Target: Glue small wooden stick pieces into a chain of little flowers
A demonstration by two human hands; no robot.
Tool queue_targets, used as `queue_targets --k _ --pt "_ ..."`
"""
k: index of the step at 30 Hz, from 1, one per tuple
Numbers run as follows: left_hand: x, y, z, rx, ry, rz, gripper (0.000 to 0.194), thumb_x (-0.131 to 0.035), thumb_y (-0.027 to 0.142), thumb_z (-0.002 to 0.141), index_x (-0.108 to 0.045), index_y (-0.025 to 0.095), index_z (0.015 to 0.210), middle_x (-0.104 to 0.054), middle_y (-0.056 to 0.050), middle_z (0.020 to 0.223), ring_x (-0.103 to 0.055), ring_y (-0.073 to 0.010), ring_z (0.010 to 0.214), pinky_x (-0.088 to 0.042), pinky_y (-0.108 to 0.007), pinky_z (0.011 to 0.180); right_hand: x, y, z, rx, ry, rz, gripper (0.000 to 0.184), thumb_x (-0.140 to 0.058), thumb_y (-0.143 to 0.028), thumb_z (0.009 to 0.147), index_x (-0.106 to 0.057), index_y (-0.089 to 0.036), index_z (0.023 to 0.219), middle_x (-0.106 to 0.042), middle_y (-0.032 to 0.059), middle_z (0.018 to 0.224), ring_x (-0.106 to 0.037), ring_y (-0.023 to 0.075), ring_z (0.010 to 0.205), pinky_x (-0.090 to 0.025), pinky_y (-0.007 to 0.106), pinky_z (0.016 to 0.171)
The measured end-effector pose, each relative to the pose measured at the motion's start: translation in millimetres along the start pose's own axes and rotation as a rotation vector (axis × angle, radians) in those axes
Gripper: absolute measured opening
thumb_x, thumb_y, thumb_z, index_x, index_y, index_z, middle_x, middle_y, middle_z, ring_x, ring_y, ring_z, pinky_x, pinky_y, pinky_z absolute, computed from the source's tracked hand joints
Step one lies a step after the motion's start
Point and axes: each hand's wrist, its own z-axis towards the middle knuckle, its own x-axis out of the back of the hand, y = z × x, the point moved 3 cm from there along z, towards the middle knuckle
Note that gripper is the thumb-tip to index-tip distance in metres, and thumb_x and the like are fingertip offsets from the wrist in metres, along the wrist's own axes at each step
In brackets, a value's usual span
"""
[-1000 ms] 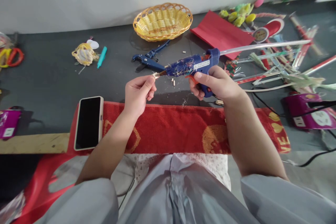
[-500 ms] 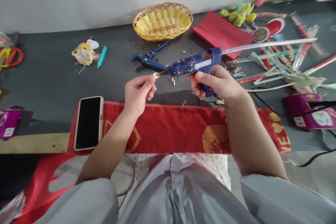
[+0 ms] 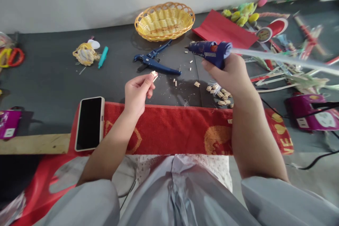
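Observation:
Between the thumb and fingers of my left hand (image 3: 137, 91) is a small pale wooden piece (image 3: 154, 75), held above the dark tabletop. My right hand (image 3: 230, 72) grips a blue hot glue gun (image 3: 209, 50), its nozzle aimed left and away from the wooden piece. A long clear glue stick (image 3: 275, 59) juts out of the gun's back end. Blue cutting pliers (image 3: 156, 64) lie just beyond my left hand. Below my right hand is a small heap of wooden pieces (image 3: 224, 95), with a few more scattered on the table.
A yellow wicker basket (image 3: 164, 24) stands against the wall. Red paper (image 3: 222, 30) and a ribbon spool (image 3: 272, 30) lie at the right, beside a clutter of strips. A phone (image 3: 90, 123) rests on the red towel (image 3: 172, 127) along the front edge. A teal marker (image 3: 103, 57) lies left.
My right hand has drawn the glue gun up and to the right, off the wooden piece. The heap of wooden pieces is uncovered. My left hand has barely moved.

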Motion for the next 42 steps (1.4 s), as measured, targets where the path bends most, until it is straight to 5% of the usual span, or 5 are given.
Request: queue_targets --k 8,18,33,42 --pt "0.3 -3 0 0.036 -0.015 0.055 0.026 -0.081 0.041 0.072 -0.074 0.016 0.074 -0.058 0.003 0.056 -0.042 -0.0025 0.039 -0.029 -0.018 0.035 18 3 -1 -0.013 0.214 -0.603 0.035 -0.07 -0.038 0.08 -0.064 -0.017 0.107 -0.073 0.0146 0.1 -0.063 0.0272 0.088 -0.04 0.033 0.07" --pt "-1.3 -6 -1 0.053 -0.032 0.04 0.028 -0.084 0.041 0.068 -0.076 0.016 0.078 -0.057 0.003 0.055 -0.043 -0.0022 0.039 -0.029 -0.016 0.034 26 12 -4 -0.155 0.15 -0.957 0.041 -0.062 -0.034 0.082 -0.064 -0.015 0.118 -0.071 0.0196 0.108 -0.064 0.0349 0.1 -0.04 0.037 0.069" --pt "-1.9 -7 -3 0.088 -0.044 0.104 0.034 -0.083 0.046 0.067 -0.076 0.016 0.081 -0.057 0.003 0.056 -0.044 -0.0015 0.04 -0.028 -0.015 0.035 22 20 -2 -0.071 0.136 -1.018 0.038 -0.062 -0.026 0.086 -0.065 -0.01 0.12 -0.065 0.0231 0.11 -0.057 0.0365 0.112 -0.044 0.04 0.083" --pt "-4.2 -8 -4 0.101 -0.077 0.112 0.033 -0.083 0.046 0.067 -0.077 0.016 0.079 -0.058 0.003 0.056 -0.043 -0.0011 0.04 -0.029 -0.015 0.036 -18 11 11 0.172 0.185 -0.93 0.027 -0.053 -0.024 0.091 -0.069 -0.013 0.11 -0.064 0.0167 0.108 -0.056 0.0341 0.108 -0.046 0.044 0.085"
